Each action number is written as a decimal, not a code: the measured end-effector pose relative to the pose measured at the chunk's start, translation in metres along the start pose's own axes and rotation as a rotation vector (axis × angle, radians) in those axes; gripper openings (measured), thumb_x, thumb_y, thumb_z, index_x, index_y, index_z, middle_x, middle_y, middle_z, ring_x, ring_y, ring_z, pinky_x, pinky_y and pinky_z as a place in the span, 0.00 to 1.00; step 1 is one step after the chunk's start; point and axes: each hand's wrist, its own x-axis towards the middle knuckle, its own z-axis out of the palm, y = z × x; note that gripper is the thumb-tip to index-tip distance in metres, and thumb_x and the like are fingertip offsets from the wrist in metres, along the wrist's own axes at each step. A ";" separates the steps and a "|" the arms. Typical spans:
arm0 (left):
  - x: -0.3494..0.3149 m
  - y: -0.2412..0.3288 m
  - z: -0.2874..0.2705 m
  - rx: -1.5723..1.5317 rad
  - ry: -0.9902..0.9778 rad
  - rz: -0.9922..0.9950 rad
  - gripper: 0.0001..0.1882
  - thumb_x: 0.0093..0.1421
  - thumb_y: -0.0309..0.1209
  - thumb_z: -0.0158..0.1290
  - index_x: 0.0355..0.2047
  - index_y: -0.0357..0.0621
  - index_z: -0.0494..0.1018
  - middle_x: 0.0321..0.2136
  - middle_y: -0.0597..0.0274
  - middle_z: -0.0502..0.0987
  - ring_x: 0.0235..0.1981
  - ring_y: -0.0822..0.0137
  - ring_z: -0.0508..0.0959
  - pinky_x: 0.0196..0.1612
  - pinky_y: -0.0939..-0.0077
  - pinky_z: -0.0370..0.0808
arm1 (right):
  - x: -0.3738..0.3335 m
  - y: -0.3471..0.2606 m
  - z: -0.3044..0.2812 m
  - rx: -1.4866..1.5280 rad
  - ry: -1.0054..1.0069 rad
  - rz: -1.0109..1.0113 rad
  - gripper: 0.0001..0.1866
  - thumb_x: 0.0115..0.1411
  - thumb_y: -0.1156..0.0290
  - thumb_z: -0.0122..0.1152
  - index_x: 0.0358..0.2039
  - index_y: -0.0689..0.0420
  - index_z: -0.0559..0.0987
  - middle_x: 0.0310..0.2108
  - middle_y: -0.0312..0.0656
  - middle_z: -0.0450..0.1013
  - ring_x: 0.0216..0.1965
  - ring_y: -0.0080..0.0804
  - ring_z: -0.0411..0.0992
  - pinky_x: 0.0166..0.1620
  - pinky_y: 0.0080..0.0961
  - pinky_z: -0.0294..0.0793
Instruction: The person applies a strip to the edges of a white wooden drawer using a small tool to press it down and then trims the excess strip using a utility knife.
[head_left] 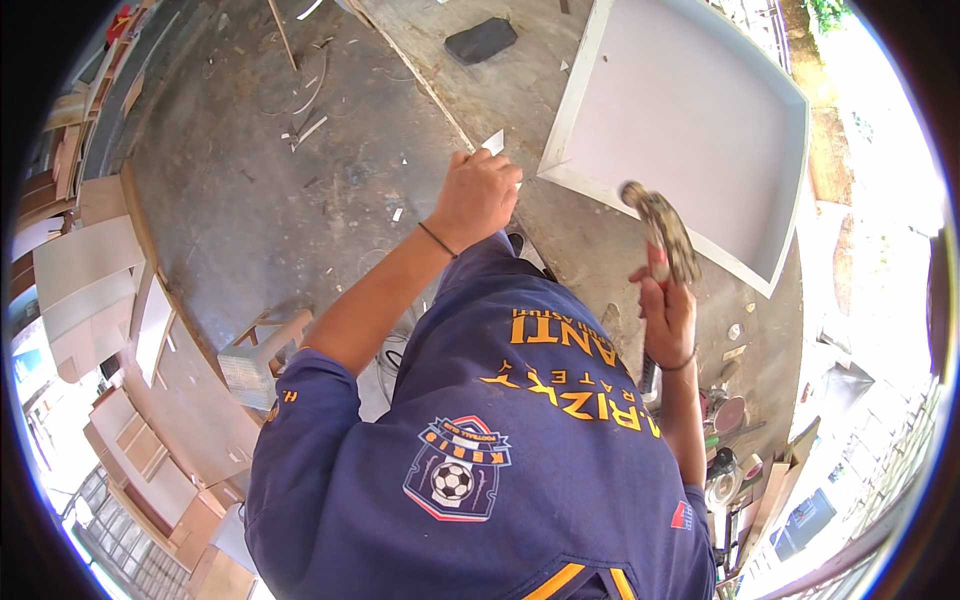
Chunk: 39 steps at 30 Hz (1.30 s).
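Observation:
My right hand (pixel 668 308) is wrapped round the red handle of a claw hammer (pixel 665 235), whose worn, blotchy metal head is raised near the white box's close edge. My left hand (pixel 474 200) is closed, thumb and fingers together, at a small white pointed piece (pixel 495 143) that sticks out past the knuckles. The rest of that piece is hidden by the hand. Beyond the hammer lies a shallow white box (pixel 690 130) with low raised sides and a pale flat inside. It is apart from my left hand.
A dark flat block (pixel 481 41) lies on the stained grey work surface (pixel 230 130), among white offcuts and shavings. Wooden panels and cabinet parts (pixel 90 290) stand at the left. Several tools and tape rolls (pixel 725 480) crowd the lower right.

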 end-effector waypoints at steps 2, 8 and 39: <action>0.000 0.000 0.000 0.009 -0.006 0.001 0.03 0.54 0.30 0.56 0.29 0.47 0.75 0.29 0.66 0.76 0.37 0.62 0.75 0.41 0.62 0.65 | 0.017 -0.017 0.017 -0.005 -0.002 -0.031 0.12 0.65 0.72 0.52 0.47 0.62 0.73 0.22 0.45 0.75 0.23 0.41 0.75 0.29 0.32 0.72; 0.001 0.000 -0.002 0.020 0.011 0.009 0.03 0.54 0.29 0.56 0.29 0.47 0.75 0.28 0.66 0.76 0.37 0.62 0.75 0.41 0.62 0.65 | 0.050 -0.037 0.047 -0.213 -0.038 -0.236 0.16 0.64 0.71 0.52 0.50 0.66 0.69 0.26 0.55 0.75 0.30 0.57 0.75 0.33 0.42 0.73; 0.002 0.001 0.000 0.022 0.029 0.033 0.02 0.53 0.29 0.55 0.26 0.48 0.73 0.25 0.64 0.75 0.35 0.61 0.76 0.41 0.62 0.66 | 0.057 -0.033 0.055 -0.418 -0.080 -0.246 0.16 0.64 0.72 0.50 0.49 0.66 0.65 0.23 0.58 0.73 0.29 0.61 0.72 0.32 0.50 0.68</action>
